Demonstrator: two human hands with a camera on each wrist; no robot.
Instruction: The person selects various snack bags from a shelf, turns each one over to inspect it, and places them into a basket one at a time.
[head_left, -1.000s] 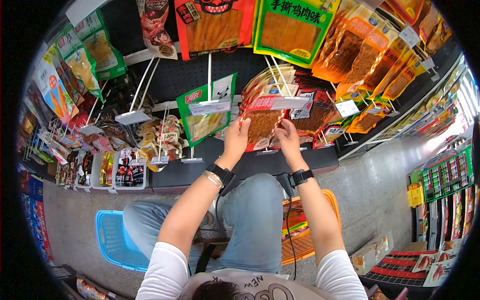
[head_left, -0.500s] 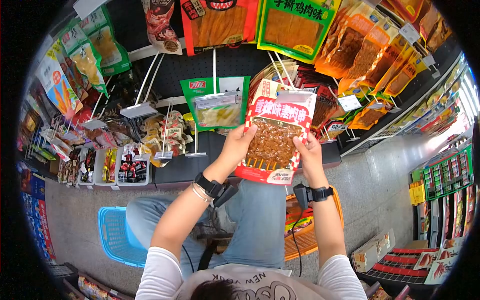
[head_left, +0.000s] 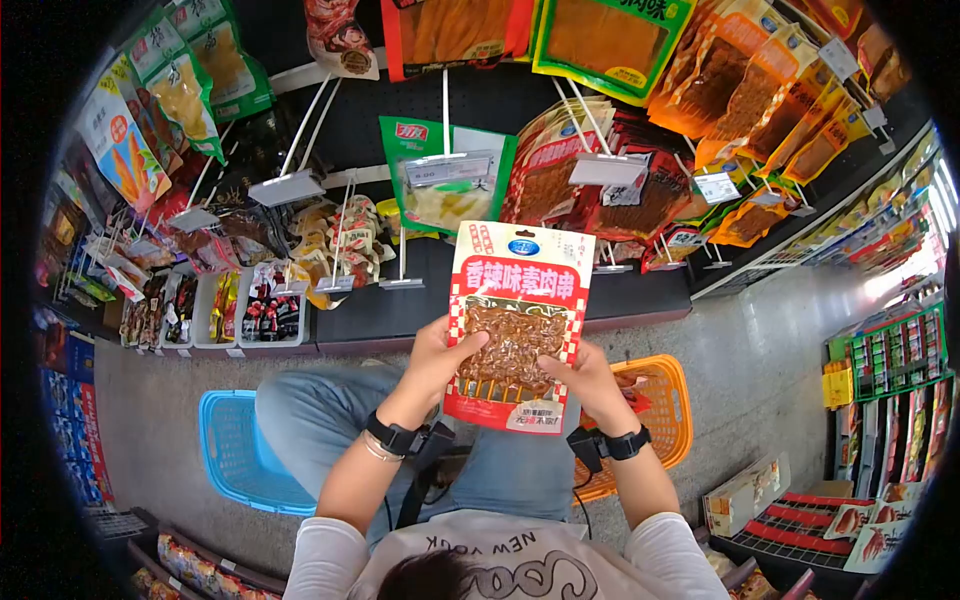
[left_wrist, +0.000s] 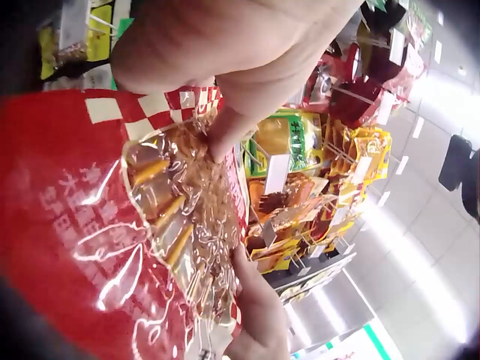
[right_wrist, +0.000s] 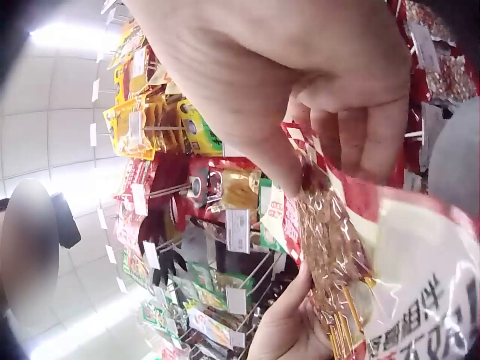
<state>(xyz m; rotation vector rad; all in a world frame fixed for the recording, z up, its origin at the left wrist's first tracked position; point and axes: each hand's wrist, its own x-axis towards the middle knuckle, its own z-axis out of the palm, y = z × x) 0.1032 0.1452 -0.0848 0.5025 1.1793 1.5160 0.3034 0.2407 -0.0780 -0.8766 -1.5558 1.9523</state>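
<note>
Below the snack pegboard [head_left: 420, 120], over the person's lap, a red snack pouch [head_left: 515, 325] with a clear window is held upright and face-on. Left hand [head_left: 432, 365] pinches its left edge, thumb on the front; right hand [head_left: 590, 385] pinches the lower right edge — both grips curled round the pouch. Likely light, soft film, crinkly and a bit slick — contents probably bend if squeezed, so the sealed side edges look the best hold. Orange basket [head_left: 665, 405] and blue basket [head_left: 235, 465] sit on the floor.
</note>
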